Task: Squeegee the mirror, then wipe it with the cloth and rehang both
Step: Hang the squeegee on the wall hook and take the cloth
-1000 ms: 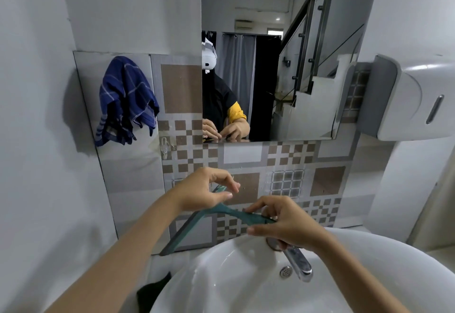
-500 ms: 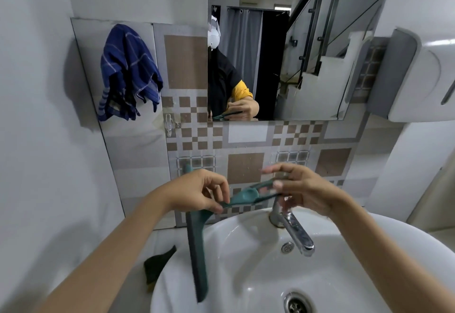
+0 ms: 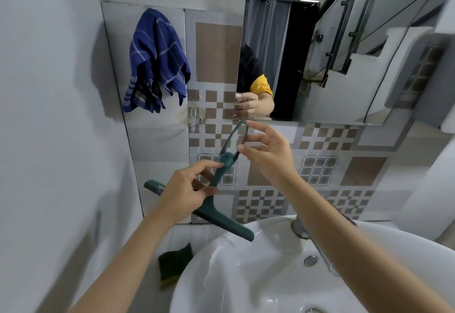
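A dark green squeegee (image 3: 216, 204) is held upright in front of the tiled wall, blade down over the basin's left rim. My left hand (image 3: 183, 189) pinches its handle near the middle. My right hand (image 3: 264, 151) touches the thin loop at the handle's top with thumb and fingertips. A blue striped cloth (image 3: 156, 63) hangs on the wall at upper left. A clear wall hook (image 3: 193, 116) sits just left of the loop, below the cloth. The mirror (image 3: 332, 49) fills the upper right and reflects my hands.
A white basin (image 3: 246, 270) with a chrome tap (image 3: 322, 253) lies below my arms. A green sponge (image 3: 176, 263) rests on the ledge left of the basin. The side wall is close on the left; a grey dispenser juts out at the far right.
The squeegee has been raised and turned upright, its loop now up near the wall hook. Both hands rose with it, and my view tilted further down toward the basin.
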Motion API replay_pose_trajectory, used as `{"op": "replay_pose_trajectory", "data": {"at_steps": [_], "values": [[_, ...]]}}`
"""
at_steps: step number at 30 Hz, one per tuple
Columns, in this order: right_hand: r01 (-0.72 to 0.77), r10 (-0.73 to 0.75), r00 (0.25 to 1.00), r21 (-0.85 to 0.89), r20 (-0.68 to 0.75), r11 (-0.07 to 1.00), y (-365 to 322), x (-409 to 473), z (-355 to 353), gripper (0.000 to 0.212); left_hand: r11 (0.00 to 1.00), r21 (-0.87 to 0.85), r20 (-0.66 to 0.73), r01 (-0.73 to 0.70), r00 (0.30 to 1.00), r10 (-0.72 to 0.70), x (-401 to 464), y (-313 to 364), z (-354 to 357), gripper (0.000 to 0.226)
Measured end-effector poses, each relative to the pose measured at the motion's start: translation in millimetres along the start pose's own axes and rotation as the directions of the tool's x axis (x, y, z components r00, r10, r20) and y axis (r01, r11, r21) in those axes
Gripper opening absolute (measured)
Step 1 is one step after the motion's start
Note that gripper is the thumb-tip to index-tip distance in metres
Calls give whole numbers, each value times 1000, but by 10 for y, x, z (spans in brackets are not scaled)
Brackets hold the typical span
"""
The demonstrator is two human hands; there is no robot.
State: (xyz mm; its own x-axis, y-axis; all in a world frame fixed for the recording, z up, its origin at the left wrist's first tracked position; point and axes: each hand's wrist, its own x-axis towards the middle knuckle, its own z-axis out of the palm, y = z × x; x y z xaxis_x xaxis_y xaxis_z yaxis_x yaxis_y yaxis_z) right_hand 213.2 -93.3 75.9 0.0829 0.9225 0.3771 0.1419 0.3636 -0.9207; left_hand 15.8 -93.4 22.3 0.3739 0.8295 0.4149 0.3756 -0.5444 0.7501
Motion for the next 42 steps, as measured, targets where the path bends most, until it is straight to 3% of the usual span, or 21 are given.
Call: {"op": "replay_pose_trajectory", "data": {"at_steps": [6, 11, 26, 31, 37, 39, 42], "values": [[136, -130, 987, -65, 97, 988, -30, 448, 521, 48, 999, -19, -221, -45, 974, 39, 73, -233, -61, 55], [160, -146, 981, -107, 128, 981, 18, 733, 730, 44, 999, -21, -333, -33, 943, 24, 222, -399, -131, 53], [83, -58, 991, -218, 118, 973, 405, 771, 828, 42, 992, -95, -302, 82, 947, -107, 229, -738, 22, 45], [227, -227, 974, -221, 27, 948, 48, 807, 820, 27, 997, -74, -466, 32, 883, -63, 264, -461, -152, 31], [395, -409, 907, -138, -101, 908, -594, 1072, 909, 16, 984, -21, -723, -178, 682, 108, 395, 274, -563, 25], [422, -437, 894, -144, -102, 895, -788, 1184, 957, 16, 976, -73, -730, -203, 678, 87, 485, 489, -713, 29], [435, -449, 893, -194, -31, 879, -1016, 1352, 1042, 20, 969, -207, -665, -132, 746, -40, 655, 666, -883, 42]]}}
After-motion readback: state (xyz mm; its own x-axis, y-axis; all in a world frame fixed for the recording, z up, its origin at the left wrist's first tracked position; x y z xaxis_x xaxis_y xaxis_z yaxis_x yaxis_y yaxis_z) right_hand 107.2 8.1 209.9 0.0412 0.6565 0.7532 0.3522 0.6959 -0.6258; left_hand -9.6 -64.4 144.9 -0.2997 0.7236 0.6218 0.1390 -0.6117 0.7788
